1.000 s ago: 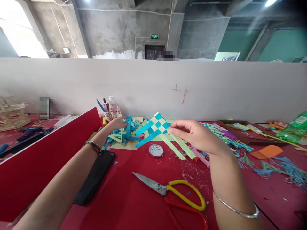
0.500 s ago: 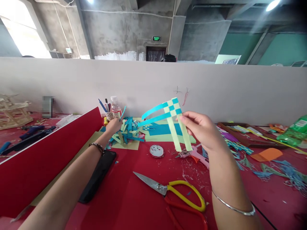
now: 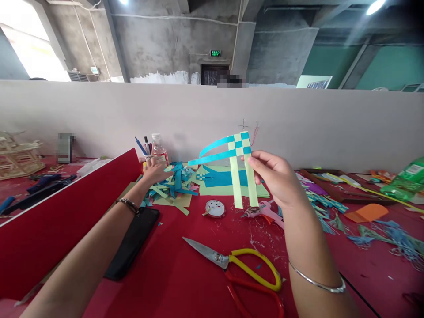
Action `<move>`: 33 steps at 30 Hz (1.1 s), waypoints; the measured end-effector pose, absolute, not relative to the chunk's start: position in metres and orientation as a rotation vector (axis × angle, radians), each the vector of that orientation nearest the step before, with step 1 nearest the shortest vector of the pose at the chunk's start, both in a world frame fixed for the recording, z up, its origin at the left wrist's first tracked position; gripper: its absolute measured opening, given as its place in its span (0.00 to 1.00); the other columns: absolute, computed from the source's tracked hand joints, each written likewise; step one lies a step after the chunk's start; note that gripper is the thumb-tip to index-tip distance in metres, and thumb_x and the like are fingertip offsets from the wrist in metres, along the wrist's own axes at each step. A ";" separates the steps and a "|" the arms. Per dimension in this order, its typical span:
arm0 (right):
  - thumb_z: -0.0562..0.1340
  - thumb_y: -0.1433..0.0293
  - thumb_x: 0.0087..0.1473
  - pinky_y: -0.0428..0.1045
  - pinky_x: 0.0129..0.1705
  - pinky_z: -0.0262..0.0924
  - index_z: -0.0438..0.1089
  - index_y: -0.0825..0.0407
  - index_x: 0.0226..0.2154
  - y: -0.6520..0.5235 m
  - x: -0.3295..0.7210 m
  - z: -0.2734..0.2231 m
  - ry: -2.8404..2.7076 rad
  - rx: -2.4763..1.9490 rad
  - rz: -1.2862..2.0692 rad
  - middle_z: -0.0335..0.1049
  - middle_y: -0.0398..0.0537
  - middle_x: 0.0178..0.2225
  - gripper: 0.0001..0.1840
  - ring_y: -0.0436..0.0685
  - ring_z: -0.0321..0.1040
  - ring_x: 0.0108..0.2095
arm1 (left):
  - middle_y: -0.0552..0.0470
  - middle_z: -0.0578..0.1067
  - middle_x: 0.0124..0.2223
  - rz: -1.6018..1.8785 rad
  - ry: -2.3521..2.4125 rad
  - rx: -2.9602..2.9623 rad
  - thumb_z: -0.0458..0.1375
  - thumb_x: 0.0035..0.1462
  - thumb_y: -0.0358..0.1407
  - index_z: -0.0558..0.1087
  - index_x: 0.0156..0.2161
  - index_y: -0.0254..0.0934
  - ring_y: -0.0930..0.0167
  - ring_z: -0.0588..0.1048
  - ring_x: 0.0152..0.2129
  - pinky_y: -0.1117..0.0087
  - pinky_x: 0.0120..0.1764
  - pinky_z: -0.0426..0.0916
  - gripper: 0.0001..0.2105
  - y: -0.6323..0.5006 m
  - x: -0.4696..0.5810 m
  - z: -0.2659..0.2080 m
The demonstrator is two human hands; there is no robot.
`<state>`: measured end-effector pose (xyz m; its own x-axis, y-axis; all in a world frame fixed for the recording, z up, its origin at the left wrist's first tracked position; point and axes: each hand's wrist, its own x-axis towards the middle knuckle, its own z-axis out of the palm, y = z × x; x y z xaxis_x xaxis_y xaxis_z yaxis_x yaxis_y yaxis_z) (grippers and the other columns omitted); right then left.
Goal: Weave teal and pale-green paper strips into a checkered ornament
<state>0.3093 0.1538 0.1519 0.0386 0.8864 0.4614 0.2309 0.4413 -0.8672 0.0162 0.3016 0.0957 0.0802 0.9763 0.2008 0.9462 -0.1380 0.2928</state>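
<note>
My right hand (image 3: 273, 179) pinches a small woven piece of paper strips (image 3: 239, 143) by its right edge, above the table. Blue strips trail from it to the left, and pale green strips hang down. My left hand (image 3: 155, 171) is open with its fingers spread, beside the heap of loose blue and pale green paper strips (image 3: 180, 181). No strip shows in its fingers. Behind the right hand's piece lie blue sheets (image 3: 228, 178) on pale green paper (image 3: 218, 191).
Large scissors (image 3: 228, 260) with yellow and red handles lie in front. A round white lid (image 3: 215, 208), a pink glue gun (image 3: 265, 211) and a black phone-like slab (image 3: 132, 243) lie around them. A plastic bottle (image 3: 159, 150) and a pen cup (image 3: 148, 157) stand behind my left hand.
The blue strip in my left hand is gone from it, and its fingers have spread. A pale strip now lies at the lid's edge, another juts from the heap. The woven piece has turned slightly.
</note>
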 end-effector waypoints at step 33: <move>0.62 0.67 0.44 0.42 0.21 0.56 0.65 0.50 0.24 0.143 0.299 0.161 -1.144 -0.717 0.610 0.61 0.38 0.21 0.05 0.44 0.57 0.19 | 0.60 0.54 0.16 0.703 0.914 1.468 0.51 0.52 0.49 0.72 0.24 0.32 0.79 0.52 0.14 0.77 0.17 0.47 0.20 0.154 0.036 0.046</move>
